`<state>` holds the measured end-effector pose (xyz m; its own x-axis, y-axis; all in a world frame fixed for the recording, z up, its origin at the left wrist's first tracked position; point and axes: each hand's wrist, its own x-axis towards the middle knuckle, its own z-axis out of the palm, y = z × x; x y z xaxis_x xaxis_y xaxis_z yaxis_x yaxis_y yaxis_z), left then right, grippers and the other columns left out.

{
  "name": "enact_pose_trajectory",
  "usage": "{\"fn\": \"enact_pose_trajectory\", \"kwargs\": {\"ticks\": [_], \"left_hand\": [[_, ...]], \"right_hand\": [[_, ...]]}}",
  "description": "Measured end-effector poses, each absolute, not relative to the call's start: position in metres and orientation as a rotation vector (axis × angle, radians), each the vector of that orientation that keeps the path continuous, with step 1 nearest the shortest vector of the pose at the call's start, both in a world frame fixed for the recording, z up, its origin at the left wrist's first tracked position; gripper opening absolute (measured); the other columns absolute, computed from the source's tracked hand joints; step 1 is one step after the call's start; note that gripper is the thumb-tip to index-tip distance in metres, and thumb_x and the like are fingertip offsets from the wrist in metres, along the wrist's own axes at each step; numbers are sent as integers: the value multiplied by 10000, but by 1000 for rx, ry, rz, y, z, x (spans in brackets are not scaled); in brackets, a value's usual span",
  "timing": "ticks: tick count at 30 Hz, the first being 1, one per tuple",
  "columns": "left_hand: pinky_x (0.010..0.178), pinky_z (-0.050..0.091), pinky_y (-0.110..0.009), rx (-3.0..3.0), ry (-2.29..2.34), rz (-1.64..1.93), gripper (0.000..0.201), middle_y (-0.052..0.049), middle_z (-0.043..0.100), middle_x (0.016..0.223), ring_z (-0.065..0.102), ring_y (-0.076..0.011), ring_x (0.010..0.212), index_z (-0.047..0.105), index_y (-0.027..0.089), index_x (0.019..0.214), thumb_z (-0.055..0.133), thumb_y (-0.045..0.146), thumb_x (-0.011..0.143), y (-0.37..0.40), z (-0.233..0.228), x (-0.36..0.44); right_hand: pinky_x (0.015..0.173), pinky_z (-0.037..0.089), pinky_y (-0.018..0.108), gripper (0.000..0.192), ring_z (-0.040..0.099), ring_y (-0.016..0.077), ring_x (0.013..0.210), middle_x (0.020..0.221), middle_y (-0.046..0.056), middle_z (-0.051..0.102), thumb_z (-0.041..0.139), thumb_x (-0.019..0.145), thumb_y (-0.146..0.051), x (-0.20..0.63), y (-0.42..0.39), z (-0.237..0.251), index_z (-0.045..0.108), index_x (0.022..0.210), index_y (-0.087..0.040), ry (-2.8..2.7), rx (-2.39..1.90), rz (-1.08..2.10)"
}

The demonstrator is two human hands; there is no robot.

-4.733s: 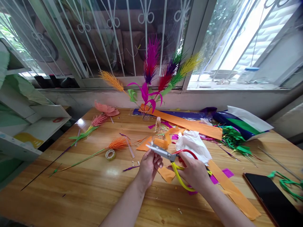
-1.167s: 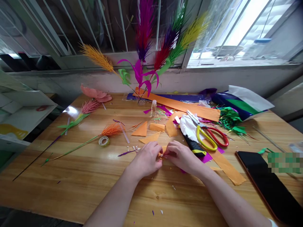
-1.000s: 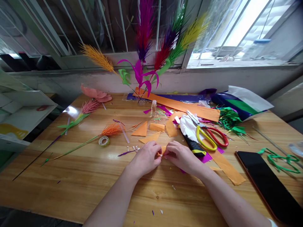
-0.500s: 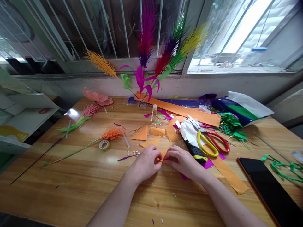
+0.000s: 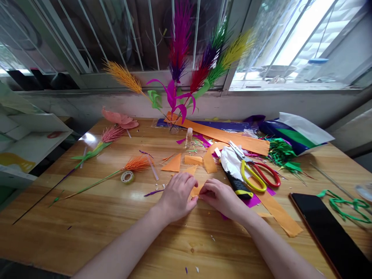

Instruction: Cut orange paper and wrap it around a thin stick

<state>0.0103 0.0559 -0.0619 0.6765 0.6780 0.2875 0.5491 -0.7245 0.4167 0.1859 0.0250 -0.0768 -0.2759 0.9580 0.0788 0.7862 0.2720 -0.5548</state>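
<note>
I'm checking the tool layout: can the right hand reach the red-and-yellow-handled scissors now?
Probably yes: the scissors lie uncovered close to the right hand, though it is busy at orange paper.

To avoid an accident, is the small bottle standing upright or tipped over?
Upright: the small bottle stands on the table, its pale cap uppermost.

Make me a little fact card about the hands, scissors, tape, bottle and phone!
Left hand: at a small orange paper piece; grip unclear
Right hand: seems to pinch that same piece
Scissors: lying down, one red handle, one yellow
Tape roll: near an orange feathery stem
Bottle: clear, upright
Phone: far right, screen dark
</note>
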Motion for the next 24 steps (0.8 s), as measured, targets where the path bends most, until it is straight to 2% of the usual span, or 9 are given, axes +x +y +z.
{"fn": "enact_pose_trajectory", "kwargs": {"ticks": [4,18,24], "left_hand": [[807,374,-326,2605,1002,714,106,-55,531,911,465,-175,879,548,199,832,477,218,756,46,-77,4],[744,377,-315,2588,1019,751,155,-45,572,810,477,-163,805,624,210,799,481,267,784,44,-88,5],[734,380,-309,2574,1030,757,180,-48,571,793,481,-158,793,632,209,773,460,254,796,44,-87,6]], "right_hand": [[631,410,233,77,530,137,711,723,4,587,538,746,-218,183,24,-76,605,713,-201,-2127,-1617,580],[595,394,232,86,516,139,679,680,10,567,531,730,-215,174,24,-76,574,660,-190,-2108,-1763,491],[624,407,241,78,518,140,711,721,15,557,507,752,-217,178,22,-73,552,694,-191,-2059,-1661,550]]}}
